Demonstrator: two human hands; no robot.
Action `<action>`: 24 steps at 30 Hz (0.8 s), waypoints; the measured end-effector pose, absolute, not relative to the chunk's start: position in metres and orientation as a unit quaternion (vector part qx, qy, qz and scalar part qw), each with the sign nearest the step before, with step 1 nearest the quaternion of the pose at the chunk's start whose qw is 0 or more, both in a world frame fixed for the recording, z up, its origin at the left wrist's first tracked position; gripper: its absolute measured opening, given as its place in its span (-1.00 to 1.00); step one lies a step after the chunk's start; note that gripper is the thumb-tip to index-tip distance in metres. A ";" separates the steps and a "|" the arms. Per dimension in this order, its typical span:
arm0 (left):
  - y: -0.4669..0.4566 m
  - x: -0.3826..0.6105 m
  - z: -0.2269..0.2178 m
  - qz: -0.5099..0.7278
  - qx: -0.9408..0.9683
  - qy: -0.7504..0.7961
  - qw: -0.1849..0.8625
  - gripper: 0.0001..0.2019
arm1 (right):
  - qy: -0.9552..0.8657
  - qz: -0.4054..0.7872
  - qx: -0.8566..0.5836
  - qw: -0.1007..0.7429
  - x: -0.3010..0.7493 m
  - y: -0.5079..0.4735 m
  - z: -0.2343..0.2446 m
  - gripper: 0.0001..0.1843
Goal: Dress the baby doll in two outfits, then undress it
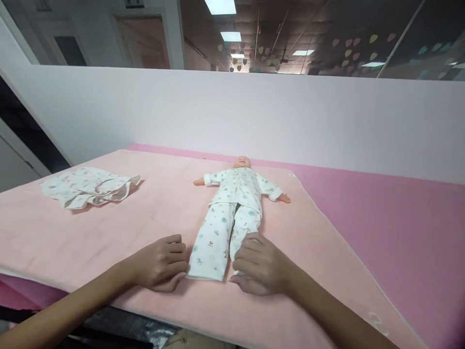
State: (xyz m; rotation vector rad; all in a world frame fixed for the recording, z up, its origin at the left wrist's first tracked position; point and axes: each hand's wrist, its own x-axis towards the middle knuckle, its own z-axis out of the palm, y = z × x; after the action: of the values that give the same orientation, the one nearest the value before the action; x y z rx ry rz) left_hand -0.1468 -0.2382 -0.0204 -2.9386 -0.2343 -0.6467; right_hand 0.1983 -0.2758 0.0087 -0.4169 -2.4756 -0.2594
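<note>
A baby doll [238,194] lies on its back on a pink blanket [152,213], dressed in a white patterned top and trousers [218,237]. My left hand [162,264] rests on the blanket beside the end of the doll's left trouser leg, fingers curled under, nothing visible in them. My right hand [259,264] lies over the end of the other trouser leg, fingers bent and pressed on the cloth.
A second set of white patterned baby clothes [89,186] lies crumpled at the left of the blanket. A brighter pink mattress [392,228] extends to the right. A white partition wall [254,111] stands behind. The table's front edge is close to me.
</note>
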 end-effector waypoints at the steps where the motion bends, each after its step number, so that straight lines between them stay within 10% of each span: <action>1: -0.238 -0.146 -0.017 -0.215 -0.972 -0.066 0.065 -0.85 | -0.937 -0.084 -0.158 0.301 0.207 -0.273 0.014 -0.75; 12: -0.235 -0.027 0.017 -0.140 -0.974 -0.167 0.066 -0.61 | -0.887 0.176 -0.424 0.053 0.252 -0.268 0.049 -0.47; 24: -0.235 -0.012 -0.003 -0.150 -0.982 -0.095 0.055 -0.82 | -0.904 0.235 -0.348 0.079 0.241 -0.278 0.041 -0.68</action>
State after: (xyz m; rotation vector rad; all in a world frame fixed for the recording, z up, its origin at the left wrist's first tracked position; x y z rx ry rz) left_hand -0.0123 -0.2345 -0.0028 -2.9838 -0.2900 -0.4570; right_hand 0.2412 -0.2780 0.0410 -1.0409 -2.7055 0.7043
